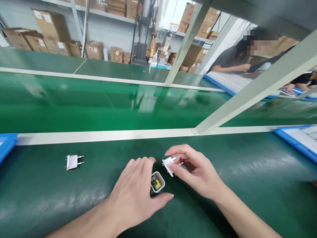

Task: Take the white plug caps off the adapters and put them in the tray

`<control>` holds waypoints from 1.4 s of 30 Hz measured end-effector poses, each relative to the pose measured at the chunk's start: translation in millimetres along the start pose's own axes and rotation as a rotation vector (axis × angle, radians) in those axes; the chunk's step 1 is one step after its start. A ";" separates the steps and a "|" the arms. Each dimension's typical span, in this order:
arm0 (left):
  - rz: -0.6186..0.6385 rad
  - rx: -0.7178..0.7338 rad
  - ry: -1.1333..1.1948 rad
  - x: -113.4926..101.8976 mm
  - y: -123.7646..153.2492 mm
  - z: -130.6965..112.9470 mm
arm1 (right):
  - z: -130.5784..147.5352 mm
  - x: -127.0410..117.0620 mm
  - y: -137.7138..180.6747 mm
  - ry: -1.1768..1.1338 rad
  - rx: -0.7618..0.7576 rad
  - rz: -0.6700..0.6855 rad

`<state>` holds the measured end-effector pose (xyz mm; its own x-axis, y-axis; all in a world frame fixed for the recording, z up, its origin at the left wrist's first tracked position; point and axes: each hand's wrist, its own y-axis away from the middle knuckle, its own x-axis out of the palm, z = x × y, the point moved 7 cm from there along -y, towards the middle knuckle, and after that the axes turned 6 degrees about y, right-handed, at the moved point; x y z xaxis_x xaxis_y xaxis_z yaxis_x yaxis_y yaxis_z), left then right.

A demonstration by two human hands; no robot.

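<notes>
My left hand (135, 191) is curled round a small white charger housing (157, 181) standing on the green bench mat; its open top shows yellow and dark electronic parts inside. My right hand (195, 172) pinches a white two-pin plug cap (169, 164) just above and to the right of the housing, pins pointing right. Cap and housing are apart. A second white two-pin plug cap (73, 161) lies loose on the mat to the left.
A white rail (104, 135) separates the mat from a green conveyor belt (99, 105). Blue trays sit at the left edge (6, 143) and right edge (297, 138). Slanted metal frame bars (247, 96) cross overhead. Another person (237, 59) works across the belt; cardboard boxes fill shelves behind.
</notes>
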<state>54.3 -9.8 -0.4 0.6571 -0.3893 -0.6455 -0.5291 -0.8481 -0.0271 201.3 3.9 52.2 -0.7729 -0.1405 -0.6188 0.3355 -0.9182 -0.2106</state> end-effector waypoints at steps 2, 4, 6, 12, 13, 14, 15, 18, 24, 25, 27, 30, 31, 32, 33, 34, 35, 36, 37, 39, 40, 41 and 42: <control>0.032 0.060 -0.011 0.5 0.2 -5.6 | 3.3 2.9 0.8 0.043 -0.026 0.059; 0.062 0.112 -0.030 2.3 -0.1 -8.0 | 8.0 5.4 1.7 0.081 -0.058 0.113; 0.079 0.104 -0.028 4.6 -1.5 -4.5 | 12.4 9.0 2.8 0.115 -0.088 0.164; 0.044 0.034 -0.041 6.6 -6.5 5.1 | 16.9 27.4 6.8 0.230 -0.149 0.306; 0.042 0.036 -0.041 6.5 -6.7 4.8 | 16.9 29.4 7.3 0.239 -0.154 0.317; 0.041 0.037 -0.040 6.4 -6.7 4.5 | 16.8 30.7 7.6 0.240 -0.157 0.321; 0.040 0.037 -0.039 6.2 -6.6 4.4 | 16.7 31.3 7.8 0.234 -0.157 0.320; 0.038 0.040 -0.041 6.1 -6.2 4.3 | 15.9 30.9 7.7 0.208 -0.155 0.297; 0.015 0.044 -0.047 4.9 -6.5 4.2 | 15.4 30.6 7.3 0.178 -0.165 0.276; 0.020 0.046 -0.047 5.0 -6.9 3.7 | 16.1 30.8 7.5 0.184 -0.170 0.281; 0.028 0.050 -0.050 5.2 -7.8 2.9 | 17.8 31.2 8.1 0.205 -0.177 0.297; 0.024 0.059 -0.063 5.1 -9.4 2.2 | 20.5 33.1 9.6 0.244 -0.176 0.323; 0.020 0.061 -0.070 5.2 -9.7 2.1 | 21.4 34.0 10.0 0.257 -0.175 0.328; 0.015 0.062 -0.076 5.3 -9.9 2.0 | 22.5 35.0 10.3 0.271 -0.178 0.332; 0.008 0.060 -0.081 5.4 -9.9 2.2 | 23.5 36.0 10.4 0.286 -0.181 0.334; 0.001 0.056 -0.082 5.5 -9.8 2.3 | 24.7 37.0 10.5 0.302 -0.188 0.334; -0.004 0.050 -0.079 5.6 -9.6 2.6 | 25.9 37.9 10.4 0.317 -0.196 0.335; -0.009 0.040 -0.075 5.6 -9.4 2.9 | 27.1 38.7 10.2 0.331 -0.206 0.335; -0.010 0.029 -0.069 5.8 -9.2 3.3 | 28.3 39.2 10.0 0.343 -0.218 0.335; 0.000 0.002 -0.059 6.5 -9.0 4.2 | 30.4 39.9 9.8 0.370 -0.251 0.332; 0.006 -0.011 -0.055 6.8 -9.0 4.6 | 31.2 40.1 9.8 0.389 -0.269 0.328; 0.010 -0.022 -0.051 6.8 -9.2 5.0 | 31.7 40.5 9.9 0.412 -0.288 0.324; 0.012 -0.027 -0.047 6.5 -9.5 5.1 | 32.1 40.8 10.1 0.436 -0.308 0.317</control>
<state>60.9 -2.5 -8.2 0.6245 -0.3828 -0.6808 -0.5215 -0.8532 0.0014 155.8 -23.0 49.0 -0.3408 -0.1647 -0.9256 0.7032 -0.6982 -0.1347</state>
